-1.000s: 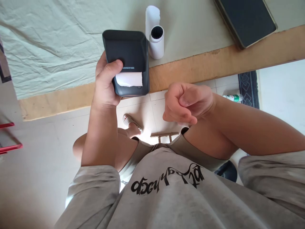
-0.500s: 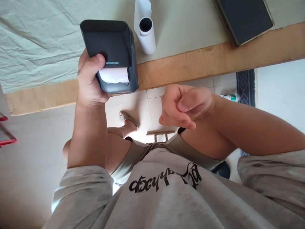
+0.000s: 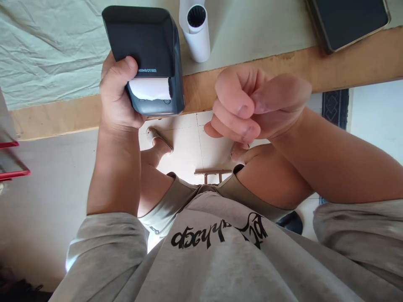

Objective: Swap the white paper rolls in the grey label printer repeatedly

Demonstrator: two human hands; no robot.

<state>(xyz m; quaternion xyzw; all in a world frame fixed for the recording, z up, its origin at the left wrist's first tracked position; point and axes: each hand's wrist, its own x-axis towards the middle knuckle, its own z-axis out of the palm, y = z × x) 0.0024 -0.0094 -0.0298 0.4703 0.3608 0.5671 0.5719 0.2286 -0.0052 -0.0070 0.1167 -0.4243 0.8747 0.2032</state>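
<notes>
My left hand [image 3: 118, 94] grips a small dark grey label printer [image 3: 146, 50] from its left side, thumb laid across the top. A white strip of paper [image 3: 150, 89] shows at the printer's slot. The printer hangs over the table's front edge. My right hand [image 3: 255, 107] is curled into a loose fist to the right of the printer, in the air above my lap, and nothing shows in its fingers. A white paper roll [image 3: 197, 31] lies on the table just right of the printer.
The wooden table [image 3: 283, 69] is covered by a pale green cloth [image 3: 56, 54]. A dark tablet [image 3: 349, 19] lies at the far right. Below are a tiled floor, my knees and a sandalled foot [image 3: 159, 142]. A red frame [image 3: 12, 159] stands at the left edge.
My left hand has carried the printer left and a little farther over the table. My right fist has risen and come closer to the table's edge.
</notes>
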